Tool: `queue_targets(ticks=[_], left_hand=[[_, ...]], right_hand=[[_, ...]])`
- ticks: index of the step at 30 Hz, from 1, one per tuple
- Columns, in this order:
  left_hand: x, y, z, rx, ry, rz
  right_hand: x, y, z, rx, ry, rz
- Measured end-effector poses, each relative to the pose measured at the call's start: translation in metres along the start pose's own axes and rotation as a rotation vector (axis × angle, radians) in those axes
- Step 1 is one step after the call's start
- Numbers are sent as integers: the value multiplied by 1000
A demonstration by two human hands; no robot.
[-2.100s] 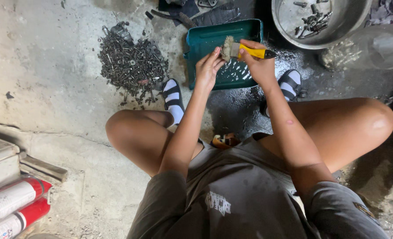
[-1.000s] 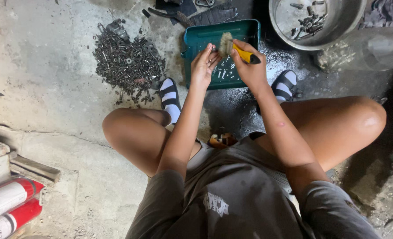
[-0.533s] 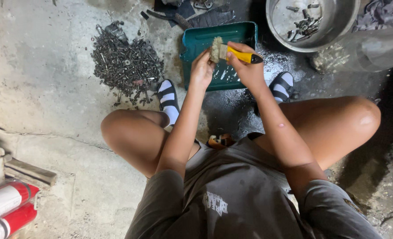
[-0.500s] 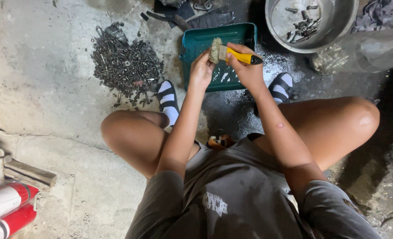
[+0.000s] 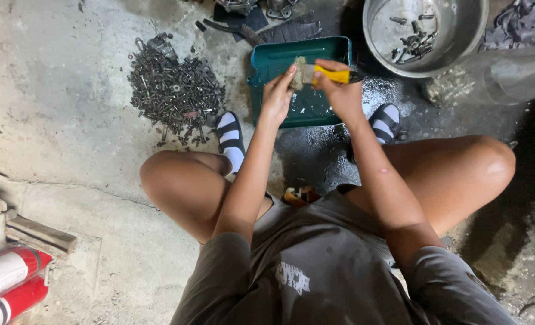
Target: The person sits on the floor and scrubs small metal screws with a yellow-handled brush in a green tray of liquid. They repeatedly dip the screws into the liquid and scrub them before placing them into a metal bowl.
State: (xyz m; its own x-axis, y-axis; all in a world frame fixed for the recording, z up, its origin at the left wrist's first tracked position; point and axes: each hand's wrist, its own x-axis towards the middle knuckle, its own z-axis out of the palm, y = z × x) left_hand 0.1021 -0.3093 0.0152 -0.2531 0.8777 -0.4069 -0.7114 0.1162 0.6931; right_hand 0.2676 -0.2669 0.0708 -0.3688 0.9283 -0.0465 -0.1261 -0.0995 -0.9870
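Workshop: bolt pile (image 5: pixel 174 90), oily concrete floor (image 5: pixel 51 132), parts basin (image 5: pixel 427 36).

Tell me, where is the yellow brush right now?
In the head view, the yellow-handled brush is at top centre, held in the right hand over the green tray, its bristles against the left hand.

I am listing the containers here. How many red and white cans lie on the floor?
2. Both lie at the bottom left: the upper can and the lower can right beside it. The picture's edge cuts both off, so more may be hidden beyond it.
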Motion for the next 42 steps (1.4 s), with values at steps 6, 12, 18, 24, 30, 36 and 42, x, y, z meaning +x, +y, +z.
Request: queue_targets(ticks=[6,12,18,24,30,36,42], left_hand=[[2,3,-12,-67,-163,3],[8,2,-14,-163,-99,4],[10,-6,-18,-67,-169,78],[11,-1,-21,55,-171,129],[9,-5,-17,-101,-203,57],[11,-1,-15,-307,-90,16],[9,-10,-7,-410,-96,-43]], right_hand=[[9,10,-25,386,71,245],[12,1,-23,308,105,198],[-5,-9,-5,-18,-14,-34],[-5,-23,-10,-225,-43,-113],[1,-16,-11,-3,-6,-17],[5,-19,-21,68,68,-29],[2,-8,-12,57,-34,-73]])
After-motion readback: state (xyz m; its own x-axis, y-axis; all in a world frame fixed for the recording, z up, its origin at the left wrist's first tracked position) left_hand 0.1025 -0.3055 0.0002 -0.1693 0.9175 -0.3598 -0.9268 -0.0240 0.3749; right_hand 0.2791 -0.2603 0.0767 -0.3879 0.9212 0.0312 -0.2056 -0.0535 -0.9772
